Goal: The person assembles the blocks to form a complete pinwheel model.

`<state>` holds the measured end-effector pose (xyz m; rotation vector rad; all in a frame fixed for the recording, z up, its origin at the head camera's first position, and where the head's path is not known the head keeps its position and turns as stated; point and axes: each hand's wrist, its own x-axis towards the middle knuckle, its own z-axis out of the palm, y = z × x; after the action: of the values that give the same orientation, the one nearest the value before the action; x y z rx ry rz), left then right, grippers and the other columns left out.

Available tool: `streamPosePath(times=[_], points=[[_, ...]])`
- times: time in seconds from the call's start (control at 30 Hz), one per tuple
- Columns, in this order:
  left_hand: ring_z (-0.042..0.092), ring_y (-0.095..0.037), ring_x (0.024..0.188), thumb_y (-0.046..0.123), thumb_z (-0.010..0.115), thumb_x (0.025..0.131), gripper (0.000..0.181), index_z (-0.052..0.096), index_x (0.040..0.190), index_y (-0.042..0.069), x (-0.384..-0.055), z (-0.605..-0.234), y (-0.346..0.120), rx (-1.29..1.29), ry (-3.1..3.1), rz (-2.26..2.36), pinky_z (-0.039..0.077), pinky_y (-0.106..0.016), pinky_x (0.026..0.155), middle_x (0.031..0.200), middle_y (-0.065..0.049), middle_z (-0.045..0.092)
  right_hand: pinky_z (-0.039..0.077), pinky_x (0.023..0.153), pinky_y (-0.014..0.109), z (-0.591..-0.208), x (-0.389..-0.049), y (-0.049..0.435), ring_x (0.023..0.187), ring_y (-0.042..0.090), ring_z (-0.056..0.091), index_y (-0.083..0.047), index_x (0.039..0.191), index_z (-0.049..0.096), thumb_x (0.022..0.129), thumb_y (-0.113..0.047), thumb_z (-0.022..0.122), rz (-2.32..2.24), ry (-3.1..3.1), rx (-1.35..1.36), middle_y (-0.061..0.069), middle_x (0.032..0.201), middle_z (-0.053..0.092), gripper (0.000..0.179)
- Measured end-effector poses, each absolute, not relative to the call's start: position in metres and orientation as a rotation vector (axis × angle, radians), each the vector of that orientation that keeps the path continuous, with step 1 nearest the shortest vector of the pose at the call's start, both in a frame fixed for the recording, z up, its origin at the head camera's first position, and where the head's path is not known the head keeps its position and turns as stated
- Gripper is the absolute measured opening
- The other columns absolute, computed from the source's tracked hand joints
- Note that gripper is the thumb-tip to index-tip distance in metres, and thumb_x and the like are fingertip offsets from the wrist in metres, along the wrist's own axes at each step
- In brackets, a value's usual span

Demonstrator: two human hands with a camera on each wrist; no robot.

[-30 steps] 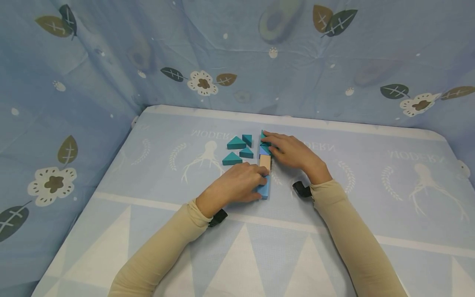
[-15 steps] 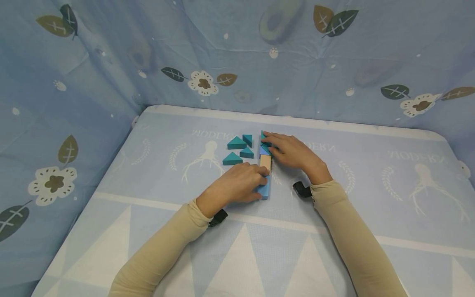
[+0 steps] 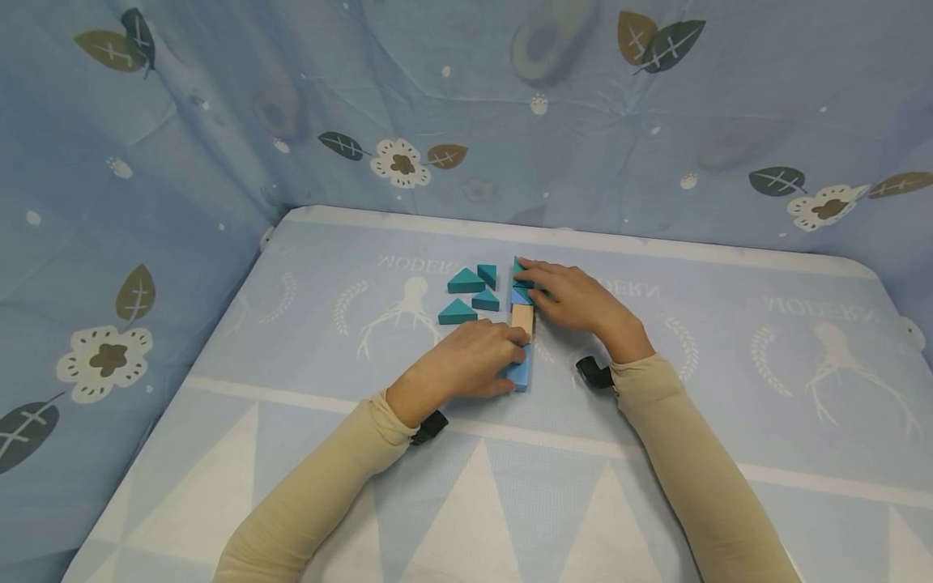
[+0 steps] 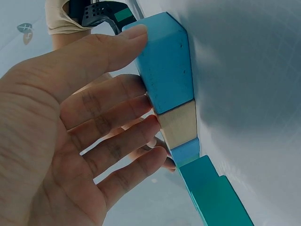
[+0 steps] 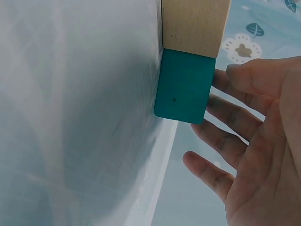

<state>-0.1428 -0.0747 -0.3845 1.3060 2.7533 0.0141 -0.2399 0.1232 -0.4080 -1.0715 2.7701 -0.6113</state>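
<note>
A narrow row of blocks runs away from me on the table. Its near end is a light blue block, then a bare wood block, then a blue-violet piece and teal triangular blocks. My left hand rests on the near part; in the left wrist view its thumb touches the light blue block and its fingers lie nearly straight along the row. At the far end, my right hand touches the teal block with extended fingertips, partly hiding the blocks there.
Several loose teal triangular blocks, among them one larger block, lie just left of the row. A pale blue patterned cloth covers the table. A blue printed curtain hangs behind and at the left.
</note>
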Motion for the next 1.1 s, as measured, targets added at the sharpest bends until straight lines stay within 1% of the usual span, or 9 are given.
streamPosePath(times=[0.17,0.33,0.77,0.9,1.0,1.1], points=[[0.065,-0.019,0.108,0.033,0.078,0.083,0.033,0.075,0.111,0.016,-0.1429,-0.3850,-0.0743,1.297,2.750,0.017,0.053,-0.035,0.093,0.131,0.000,0.062,0.042,0.104,0.052,-0.4067,-0.2387,0.1234,0.130,0.035,0.051,-0.009,0.142,0.052,0.102,-0.017,0.050,-0.579,2.771,-1.086,0.011,0.157,0.035,0.040],[0.065,-0.019,0.109,0.033,0.079,0.083,0.034,0.075,0.112,0.016,-0.1425,-0.3852,-0.0742,1.285,2.745,0.019,0.052,-0.036,0.094,0.132,0.001,0.062,0.040,0.107,0.053,-0.4058,-0.2375,0.1228,0.135,0.036,0.045,-0.010,0.142,0.052,0.102,-0.017,0.050,-0.552,2.765,-1.090,0.011,0.157,0.035,0.041],[0.064,-0.018,0.109,0.034,0.078,0.083,0.033,0.075,0.111,0.017,-0.1426,-0.3846,-0.0747,1.305,2.755,0.007,0.053,-0.035,0.093,0.131,0.001,0.062,0.042,0.105,0.051,-0.4047,-0.2374,0.1229,0.132,0.036,0.048,-0.008,0.142,0.052,0.102,-0.016,0.051,-0.565,2.758,-1.085,0.012,0.157,0.036,0.041],[0.065,-0.018,0.108,0.034,0.078,0.083,0.033,0.075,0.109,0.016,-0.1424,-0.3855,-0.0746,1.314,2.764,0.004,0.053,-0.034,0.091,0.131,0.000,0.062,0.044,0.101,0.048,-0.4055,-0.2374,0.1230,0.126,0.034,0.054,-0.009,0.142,0.052,0.102,-0.016,0.051,-0.563,2.761,-1.086,0.012,0.157,0.036,0.041],[0.065,-0.017,0.105,0.034,0.079,0.083,0.032,0.074,0.107,0.014,-0.1421,-0.3857,-0.0744,1.325,2.772,0.004,0.054,-0.033,0.088,0.129,0.000,0.062,0.044,0.095,0.045,-0.4055,-0.2373,0.1227,0.111,0.031,0.059,-0.009,0.142,0.053,0.102,-0.017,0.050,-0.558,2.765,-1.086,0.011,0.157,0.036,0.041],[0.065,-0.016,0.101,0.034,0.079,0.082,0.032,0.073,0.105,0.014,-0.1421,-0.3862,-0.0742,1.331,2.782,0.008,0.055,-0.031,0.084,0.125,0.001,0.063,0.044,0.091,0.043,-0.4055,-0.2375,0.1226,0.101,0.029,0.059,-0.009,0.142,0.053,0.102,-0.017,0.050,-0.556,2.766,-1.086,0.011,0.157,0.036,0.040]])
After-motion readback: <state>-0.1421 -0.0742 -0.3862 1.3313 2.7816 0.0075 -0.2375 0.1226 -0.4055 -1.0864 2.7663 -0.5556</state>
